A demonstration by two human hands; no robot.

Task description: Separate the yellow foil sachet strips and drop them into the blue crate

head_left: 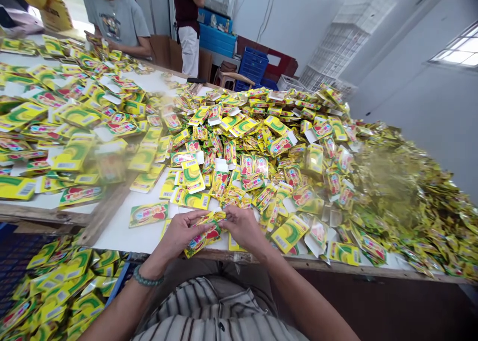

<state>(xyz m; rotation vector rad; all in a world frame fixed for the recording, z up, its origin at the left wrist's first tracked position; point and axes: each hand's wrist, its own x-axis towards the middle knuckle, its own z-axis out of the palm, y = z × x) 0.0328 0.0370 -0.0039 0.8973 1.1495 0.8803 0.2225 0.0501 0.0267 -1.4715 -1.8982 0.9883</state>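
Close to the table's front edge, my left hand [183,234] is closed around a small yellow and green printed carton [201,242]. At the carton's upper end, the fingers of my right hand [239,225] pinch a small yellow packet [219,215]. Whether the packet is partly inside the carton I cannot tell, since my fingers cover the opening. A flat carton [148,214] lies left of my hands. Several more cartons, some with white flaps open, and loose packets are heaped just beyond them.
A big mound of shiny yellow packets [396,191] covers the table's right side. Cartons pile up on the left, past a wooden strip [108,209]. Below left, a blue crate [121,276] holds filled packs. Across the table sits a person [117,25]; another [188,27] stands behind.
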